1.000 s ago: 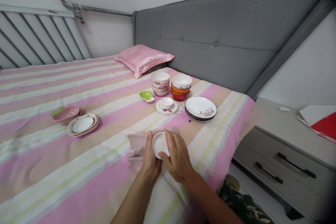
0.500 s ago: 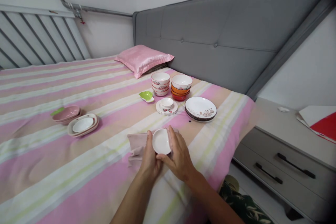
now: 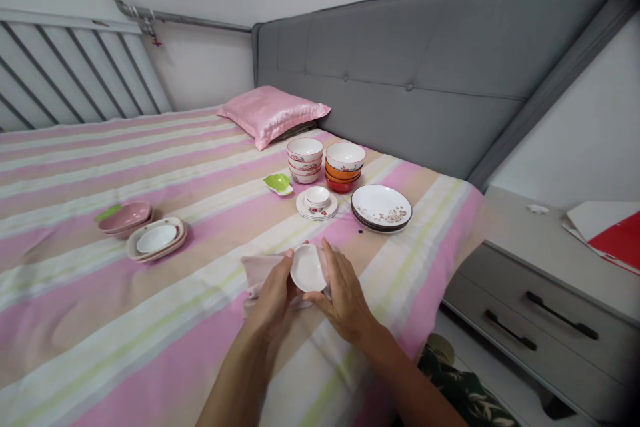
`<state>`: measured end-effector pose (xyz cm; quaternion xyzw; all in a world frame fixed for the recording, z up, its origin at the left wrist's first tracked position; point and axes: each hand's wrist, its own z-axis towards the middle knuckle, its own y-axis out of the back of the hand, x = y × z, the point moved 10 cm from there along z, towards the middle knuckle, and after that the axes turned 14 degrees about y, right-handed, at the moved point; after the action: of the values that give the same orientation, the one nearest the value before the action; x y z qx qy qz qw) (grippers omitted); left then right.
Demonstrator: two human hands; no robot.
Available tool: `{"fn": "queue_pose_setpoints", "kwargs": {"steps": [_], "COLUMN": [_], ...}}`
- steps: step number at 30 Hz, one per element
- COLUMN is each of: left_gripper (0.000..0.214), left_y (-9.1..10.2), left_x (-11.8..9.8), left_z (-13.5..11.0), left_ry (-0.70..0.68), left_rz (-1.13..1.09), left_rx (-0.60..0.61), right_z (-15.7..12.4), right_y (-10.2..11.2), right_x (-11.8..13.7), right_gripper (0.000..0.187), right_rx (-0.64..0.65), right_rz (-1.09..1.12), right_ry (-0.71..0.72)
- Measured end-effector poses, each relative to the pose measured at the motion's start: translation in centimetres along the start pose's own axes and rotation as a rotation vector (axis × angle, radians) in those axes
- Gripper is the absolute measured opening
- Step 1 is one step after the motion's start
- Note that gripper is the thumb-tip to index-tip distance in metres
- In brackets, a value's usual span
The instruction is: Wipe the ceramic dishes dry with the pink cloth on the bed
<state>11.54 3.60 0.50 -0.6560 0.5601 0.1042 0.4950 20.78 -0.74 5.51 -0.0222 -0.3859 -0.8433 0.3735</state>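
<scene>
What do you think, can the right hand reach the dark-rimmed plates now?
Probably yes: the plates sit ahead of the right hand and to its right, with just sheet and a tiny black piece between. But that hand is at the dish, so it may need to let go first.

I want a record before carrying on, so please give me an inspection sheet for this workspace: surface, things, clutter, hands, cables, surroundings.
Surface: striped bedspread, slightly creased.
Things: small white dish between both hands; pinkish cloth around and partly behind them.
Clutter: white bowl stack; mixed bowl stack, orange and red low down; dark-rimmed plates; green leaf-shaped dish; pink dishes farther left; small dark bit near the plates.
Hands: left hand at the dish's left edge; right hand at its right.
Cables: nothing seen.
Surroundings: pink pillow, grey headboard, nightstand with drawers, wall pipe.
</scene>
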Motion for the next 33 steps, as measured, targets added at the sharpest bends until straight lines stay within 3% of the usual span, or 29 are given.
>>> {"fn": "queue_pose_setpoints", "kwargs": {"steps": [4, 10, 14, 24, 29, 33], "left_gripper": [0.029, 0.035, 0.038, 0.036, 0.041, 0.041], "left_y": [-0.1, -1.9, -2.2, -1.7, -1.6, -1.9], "left_x": [-0.8, -1.6, -1.7, -0.9, -0.5, 0.2], "left_z": [-0.6, -1.4, -1.4, -0.5, 0.1, 0.4], "left_ry": [-0.025, -0.044, -0.046, -0.030, -0.138, -0.265], "left_rz": [0.062, 0.129, 0.110, 0.160, 0.079, 0.119], "left_rx": [-0.011, 0.168, 0.212, 0.175, 0.054, 0.012], "right_z": [-0.2, -0.2, -0.3, -0.5, -1.0, -1.3], "right_y": [0.1, 0.0, 0.0, 0.0, -0.1, 0.0], "right_x": [-0.5, -1.1, -1.4, -2.8, -3.9, -4.6], "right_gripper": [0.079, 0.065, 0.065, 0.064, 0.060, 0.057], "right_rx": [-0.002, 0.042, 0.060, 0.040, -0.020, -0.143], "right_rz": [-0.005, 0.061, 0.095, 0.227, 0.364, 0.501], "right_ry": [-0.004, -0.011, -0.038, -0.171, -0.299, -0.390]}}
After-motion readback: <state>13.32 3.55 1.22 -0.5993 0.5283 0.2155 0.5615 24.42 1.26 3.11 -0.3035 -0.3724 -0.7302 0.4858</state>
